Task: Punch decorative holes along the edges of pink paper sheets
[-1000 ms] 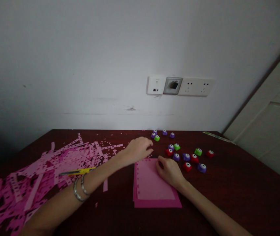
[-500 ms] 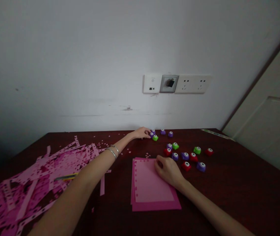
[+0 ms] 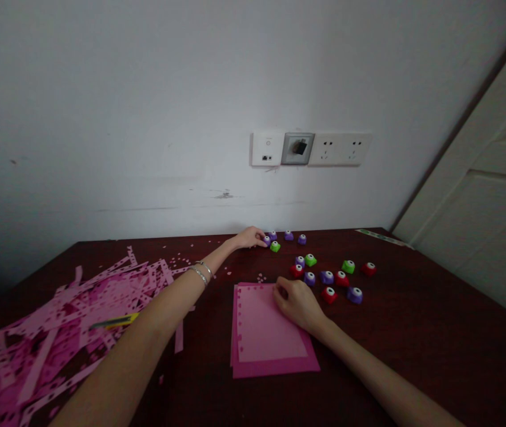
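At the back of the table, my left hand pinches a small purple craft punch with a white top between thumb and fingers. Right beside it stand a green punch and another purple punch. My right hand rests with curled fingers on the upper right edge of a pink paper stack; whether anything is inside those fingers is hidden. The light pink top sheet has small punched holes along its left and top edges, and a darker pink sheet shows beneath it.
Several red, green and purple punches stand right of the paper. A heap of punched pink strips covers the left side, with a yellow cutter knife on it. Small paper bits lie scattered. Behind is a wall with sockets.
My left fingers have closed on the purple punch they were beside. My right hand stays on the paper. The whole view has shifted slightly, so things appear a little further left.
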The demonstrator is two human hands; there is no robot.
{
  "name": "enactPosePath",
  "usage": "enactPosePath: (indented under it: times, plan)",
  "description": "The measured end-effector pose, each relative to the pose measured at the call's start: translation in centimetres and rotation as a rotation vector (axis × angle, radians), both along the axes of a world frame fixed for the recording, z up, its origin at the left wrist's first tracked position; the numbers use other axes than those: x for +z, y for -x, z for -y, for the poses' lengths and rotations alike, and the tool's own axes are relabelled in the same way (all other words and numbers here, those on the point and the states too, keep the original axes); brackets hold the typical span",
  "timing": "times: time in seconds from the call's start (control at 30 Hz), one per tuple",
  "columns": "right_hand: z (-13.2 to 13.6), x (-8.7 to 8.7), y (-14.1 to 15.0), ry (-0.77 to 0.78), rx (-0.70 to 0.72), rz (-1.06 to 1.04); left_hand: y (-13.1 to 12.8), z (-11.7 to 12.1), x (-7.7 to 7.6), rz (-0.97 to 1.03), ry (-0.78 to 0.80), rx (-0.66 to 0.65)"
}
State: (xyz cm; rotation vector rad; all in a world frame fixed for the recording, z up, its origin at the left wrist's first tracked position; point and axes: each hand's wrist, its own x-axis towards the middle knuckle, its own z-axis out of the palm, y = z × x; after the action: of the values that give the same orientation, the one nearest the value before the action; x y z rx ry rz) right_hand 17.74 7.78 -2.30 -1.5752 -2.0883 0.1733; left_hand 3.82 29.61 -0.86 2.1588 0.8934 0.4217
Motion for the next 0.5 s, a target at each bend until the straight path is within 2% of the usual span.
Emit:
enactPosePath:
  times: [0.1, 0.2, 0.37, 0.5]
  plan:
    - [-0.1, -0.1, -0.1, 0.000, 0.008, -0.039, 1.2, 1.6, 0.5, 0.061, -0.048, 0.038]
    - [-0.2, -0.3, -0.2, 0.007, 0.018, -0.105, 2.4, 4.4, 1.0, 0.100, -0.063, 0.036]
    - [-0.5, -0.5, -0.3, 0.013, 0.017, -0.178, 3.6, 9.5, 1.3, 0.005, -0.054, -0.016]
    - [-0.5, -0.3, -0.3, 0.007, 0.029, -0.210, 3.5, 11.4, 1.1, -0.020, -0.070, -0.047]
